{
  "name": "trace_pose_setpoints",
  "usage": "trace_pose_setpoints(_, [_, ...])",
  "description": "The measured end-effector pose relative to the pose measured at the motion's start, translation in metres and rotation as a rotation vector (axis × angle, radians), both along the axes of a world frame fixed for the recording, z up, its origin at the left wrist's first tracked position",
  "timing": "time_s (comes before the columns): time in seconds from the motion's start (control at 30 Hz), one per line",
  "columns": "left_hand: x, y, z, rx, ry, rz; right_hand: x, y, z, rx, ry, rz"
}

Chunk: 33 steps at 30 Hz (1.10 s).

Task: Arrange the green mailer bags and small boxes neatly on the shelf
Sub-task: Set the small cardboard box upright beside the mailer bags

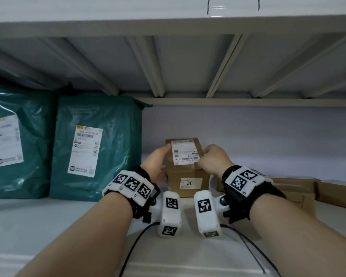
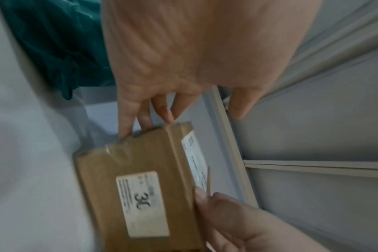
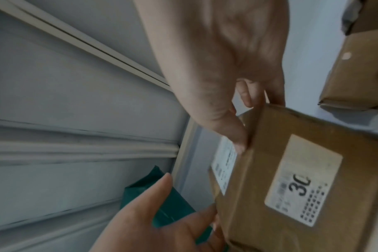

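Note:
A small brown cardboard box (image 1: pixel 188 172) stands in the middle of the white shelf (image 1: pixel 48 226), with a shipping label on top and a "30" sticker on its near face. My left hand (image 1: pixel 158 161) lies against its left side with straight fingers (image 2: pixel 127 129); the thumb (image 2: pixel 237 109) stands off the box. My right hand (image 1: pixel 212 156) grips the right top edge, its thumb (image 3: pixel 235 136) on the edge and its fingers curled behind. Two green mailer bags stand upright to the left, one (image 1: pixel 96 148) close to the box and another (image 1: pixel 14 140) further left.
Flat brown cardboard boxes (image 1: pixel 300 188) lie on the shelf to the right of my right wrist. The ribbed underside of the upper shelf (image 1: pixel 188 62) hangs low overhead. A pale back wall (image 1: pixel 248 132) closes the shelf behind the box.

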<state>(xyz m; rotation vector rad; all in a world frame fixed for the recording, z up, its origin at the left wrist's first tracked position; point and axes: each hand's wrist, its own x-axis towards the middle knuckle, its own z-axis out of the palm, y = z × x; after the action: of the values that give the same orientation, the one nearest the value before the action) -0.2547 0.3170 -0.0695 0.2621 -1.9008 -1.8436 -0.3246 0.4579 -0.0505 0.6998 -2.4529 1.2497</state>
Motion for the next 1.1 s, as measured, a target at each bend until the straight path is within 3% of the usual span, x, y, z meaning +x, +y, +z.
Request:
trace_pose_setpoints(0.13, [0.007, 0.0, 0.002, -0.079, 0.004, -0.058, 0.007, -0.005, -0.009, 0.029, -0.067, 0.098])
trace_pose_setpoints(0.27, [0.008, 0.001, 0.004, -0.06, -0.012, 0.003, 0.011, -0.002, -0.012, 0.026, -0.072, 0.109])
trace_pose_setpoints(0.43, [0.013, 0.007, -0.003, -0.063, -0.139, -0.021, 0.015, 0.002, -0.015, 0.222, -0.005, 0.105])
trace_pose_setpoints(0.67, [0.006, 0.009, -0.004, 0.066, -0.041, -0.069, 0.014, 0.007, -0.009, -0.063, 0.084, 0.161])
trace_pose_setpoints(0.83, [0.005, 0.011, -0.005, 0.027, -0.194, -0.147, 0.011, 0.007, -0.003, -0.129, 0.192, 0.053])
trace_pose_setpoints(1.0, [0.017, 0.021, -0.012, -0.191, -0.489, -0.378, 0.009, 0.008, -0.002, -0.098, 0.232, -0.036])
trace_pose_setpoints(1.1, [0.022, 0.023, -0.004, -0.275, -0.347, -0.433, 0.01, 0.01, -0.004, -0.117, 0.201, -0.008])
